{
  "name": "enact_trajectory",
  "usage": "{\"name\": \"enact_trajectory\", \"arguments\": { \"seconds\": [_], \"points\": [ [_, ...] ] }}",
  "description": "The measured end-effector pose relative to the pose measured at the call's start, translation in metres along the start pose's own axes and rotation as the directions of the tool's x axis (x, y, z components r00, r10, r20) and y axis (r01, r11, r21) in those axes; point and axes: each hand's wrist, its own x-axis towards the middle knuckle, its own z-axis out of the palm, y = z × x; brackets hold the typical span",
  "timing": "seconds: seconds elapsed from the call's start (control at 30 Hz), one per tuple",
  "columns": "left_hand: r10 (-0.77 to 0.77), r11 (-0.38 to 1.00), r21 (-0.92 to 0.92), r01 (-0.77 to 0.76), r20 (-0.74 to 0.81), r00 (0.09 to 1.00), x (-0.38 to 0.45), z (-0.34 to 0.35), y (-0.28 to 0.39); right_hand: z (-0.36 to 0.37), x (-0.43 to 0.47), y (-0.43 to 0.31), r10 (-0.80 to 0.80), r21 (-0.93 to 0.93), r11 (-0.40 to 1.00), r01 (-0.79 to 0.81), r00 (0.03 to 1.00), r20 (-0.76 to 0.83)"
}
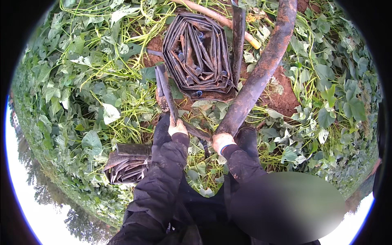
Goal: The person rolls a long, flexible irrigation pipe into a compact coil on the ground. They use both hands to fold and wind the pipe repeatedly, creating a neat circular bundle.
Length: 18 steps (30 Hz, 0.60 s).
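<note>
A muddy black layflat irrigation hose (260, 73) runs from the top right down between my legs. My right hand (223, 142) grips it near my right knee, where the rounded length meets a flattened stretch (197, 131). My left hand (178, 128) holds a flattened, folded part of the hose (166, 88) that stands up in front of my left shin. Just ahead lies a flat-wound coil of the same hose (196, 58), with several small blue-ringed outlet fittings (198, 71) among its layers. A small dark fitting (205, 147) hangs below the stretch between my hands.
A second folded bundle of black hose (127, 163) lies by my left leg. Beyond the coil are a wooden pole (211, 13) with a yellowish end and an upright flat hose section (238, 43). Leafy vines (92, 92) cover the ground, with reddish soil (281, 95) showing through.
</note>
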Motion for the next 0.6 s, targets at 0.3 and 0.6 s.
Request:
{"name": "enact_trajectory", "arguments": {
  "seconds": [0.3,0.6],
  "points": [
    [0.329,0.927,0.189,-0.325,0.011,0.944,0.068,0.036,0.016,-0.002,0.043,-0.012,-0.165,0.04,0.98,0.197,0.902,-0.399],
    [0.176,0.859,0.371,-0.353,0.434,0.883,0.124,0.073,0.073,-0.022,0.054,-0.023,-0.26,0.123,0.921,0.369,0.819,-0.511]
  ]
}}
